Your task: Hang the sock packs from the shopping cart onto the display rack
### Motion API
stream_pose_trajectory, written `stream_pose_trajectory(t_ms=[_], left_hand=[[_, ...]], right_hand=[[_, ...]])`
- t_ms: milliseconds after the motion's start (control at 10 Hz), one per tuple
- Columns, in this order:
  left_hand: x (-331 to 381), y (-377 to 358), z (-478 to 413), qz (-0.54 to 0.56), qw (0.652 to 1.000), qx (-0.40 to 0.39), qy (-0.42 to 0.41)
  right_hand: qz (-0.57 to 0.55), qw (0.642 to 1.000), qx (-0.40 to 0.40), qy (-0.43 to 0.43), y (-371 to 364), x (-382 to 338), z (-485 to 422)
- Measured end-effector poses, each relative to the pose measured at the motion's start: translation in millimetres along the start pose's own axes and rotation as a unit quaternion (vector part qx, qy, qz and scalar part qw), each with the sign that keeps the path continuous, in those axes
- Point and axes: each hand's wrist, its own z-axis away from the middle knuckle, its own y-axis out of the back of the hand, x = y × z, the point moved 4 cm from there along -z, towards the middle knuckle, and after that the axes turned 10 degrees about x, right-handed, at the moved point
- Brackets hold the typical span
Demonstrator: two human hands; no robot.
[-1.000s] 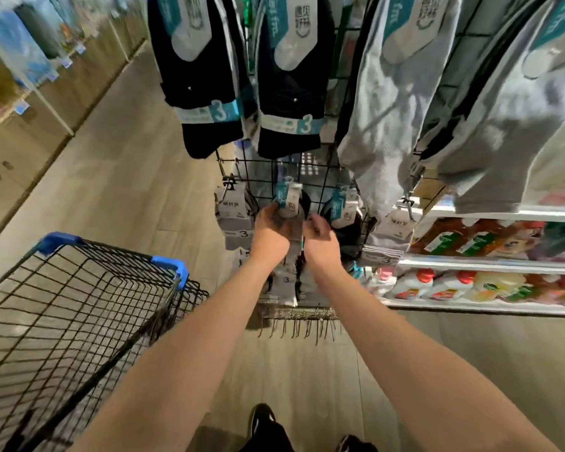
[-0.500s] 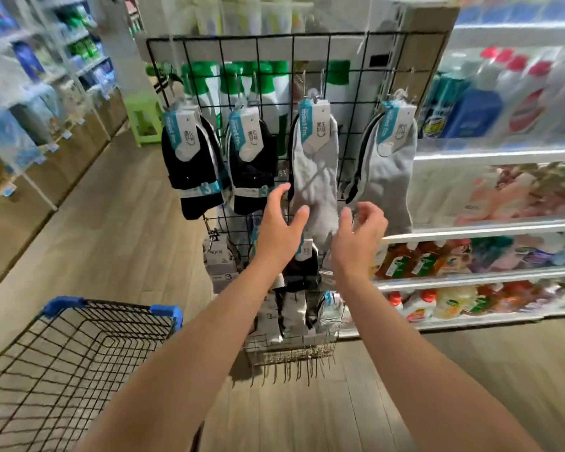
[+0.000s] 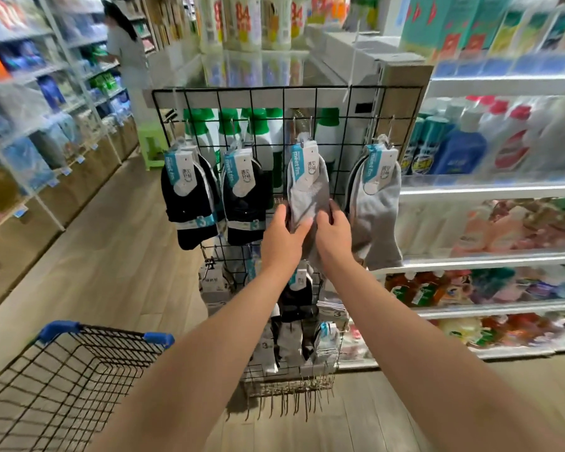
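A black wire display rack (image 3: 268, 93) stands in front of me with sock packs hanging from its hooks. Two dark packs (image 3: 190, 197) (image 3: 245, 197) hang at the left, and a grey pack (image 3: 377, 203) hangs at the right. Between them hangs another grey sock pack (image 3: 305, 187). My left hand (image 3: 282, 234) and my right hand (image 3: 331, 234) grip its lower part from either side. More packs (image 3: 299, 298) hang on the rack's lower rows. The black wire shopping cart (image 3: 62, 380) with blue corners sits at the lower left; I see no packs in the visible part.
Shelves of bottles (image 3: 470, 151) run along the right. More shelving (image 3: 30, 125) lines the left aisle, where a person (image 3: 124, 50) stands far back. A green stool (image 3: 150, 145) sits behind the rack. Wooden floor lies between cart and rack.
Both hands left the lower row, rose with fingers spread, and now grip the middle grey pack on the top row. The view tilted up and back.
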Motion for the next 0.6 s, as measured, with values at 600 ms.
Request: stream_pose_trajectory(t_ms=[600], left_hand=[[7.8,29.9,-5.5,-0.041,0.997,0.059,-0.007]], right_hand=[[0.093,0.989,0.016,0.110,21.8,-16.4,1.7]])
